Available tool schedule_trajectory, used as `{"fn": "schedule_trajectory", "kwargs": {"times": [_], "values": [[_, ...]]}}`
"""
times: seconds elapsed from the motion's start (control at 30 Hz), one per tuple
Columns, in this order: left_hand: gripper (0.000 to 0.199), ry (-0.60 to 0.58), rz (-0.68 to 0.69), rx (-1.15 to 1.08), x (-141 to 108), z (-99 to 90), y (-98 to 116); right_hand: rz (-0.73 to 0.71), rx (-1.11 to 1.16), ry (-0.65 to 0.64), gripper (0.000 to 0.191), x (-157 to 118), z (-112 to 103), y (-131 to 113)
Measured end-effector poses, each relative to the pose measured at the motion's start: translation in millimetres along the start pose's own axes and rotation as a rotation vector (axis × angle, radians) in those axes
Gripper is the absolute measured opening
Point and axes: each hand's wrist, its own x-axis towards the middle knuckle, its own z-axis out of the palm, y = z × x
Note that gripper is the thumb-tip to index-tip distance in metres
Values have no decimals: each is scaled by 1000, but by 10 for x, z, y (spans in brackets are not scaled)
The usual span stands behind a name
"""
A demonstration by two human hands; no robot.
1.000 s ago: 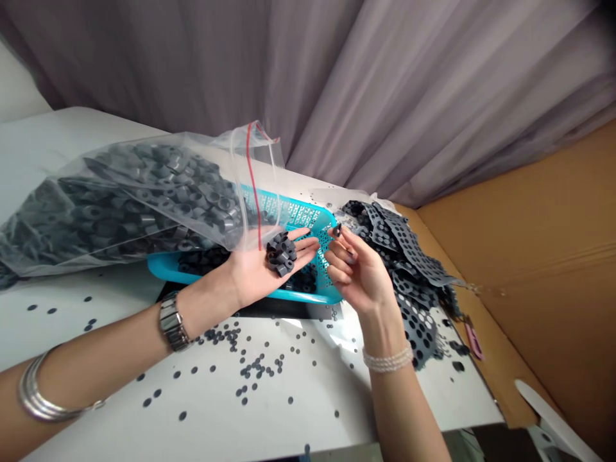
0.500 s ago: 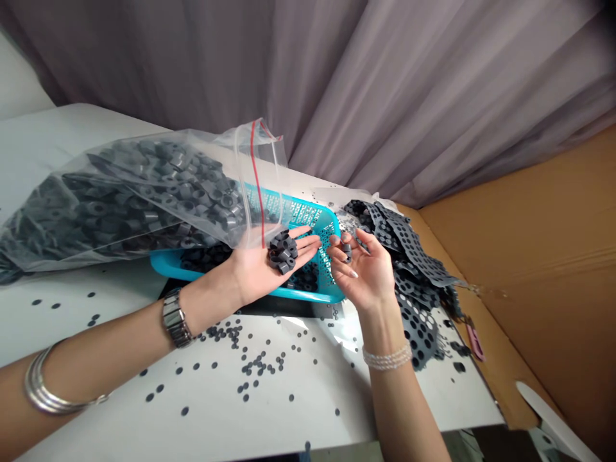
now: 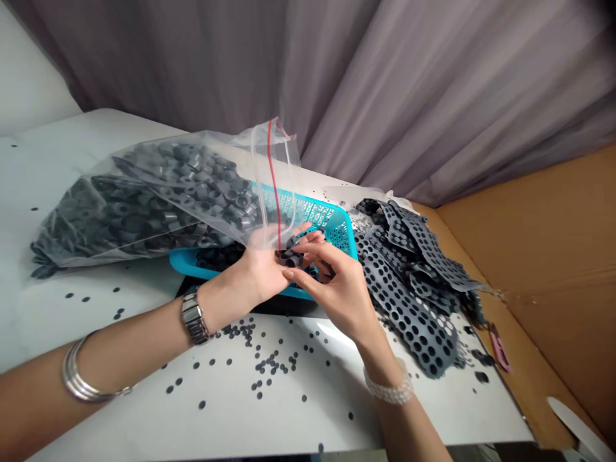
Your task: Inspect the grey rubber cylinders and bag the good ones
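Observation:
My left hand (image 3: 264, 273) is palm up over a blue plastic basket (image 3: 180, 264), with a small heap of dark grey plastic rings (image 3: 291, 255) in it. Over that palm bends my right hand (image 3: 337, 279), thumb and forefinger closed about the rings. Its other fingers are curled and partly hidden. Above my left hand lies a clear zip bag (image 3: 158, 199) full of the same rings, its red-striped mouth overlapping the fingers. More dark pieces are inside the basket, which the bag and hands partly cover.
Perforated dark grey sheets (image 3: 409, 301) are piled at the right. Small dark discs (image 3: 274, 362) are scattered on the white table (image 3: 144, 417). A pink-handled tool (image 3: 499, 346) rests by the cardboard (image 3: 539, 244). A grey curtain (image 3: 231, 70) hangs behind.
My right hand has moved left from beside the basket's end onto the rings in my left palm. My left fingers have curled a little. The whole view has shifted slightly.

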Motion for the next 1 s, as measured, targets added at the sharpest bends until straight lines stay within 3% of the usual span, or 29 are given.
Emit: {"fn": "schedule_trajectory", "kwargs": {"times": [0.13,0.27,0.43,0.57,0.73,1.0], "values": [[26,23,-8,-30,16,30,-21,-3,-48,65,17,22,-3,79],[27,-46,-37,-52,55,-2,-37,36,-21,134,17,49,-70,119],[25,-57,-46,-73,72,-40,-40,61,-18,93,30,58,-214,96],[25,1,-42,-43,47,-3,-38,102,-65,44,28,48,-309,101],[22,6,-32,-27,58,-5,-41,108,-107,4,24,47,-279,132],[23,-36,-49,-45,84,-38,-40,47,-65,101,12,48,-231,177]]}}
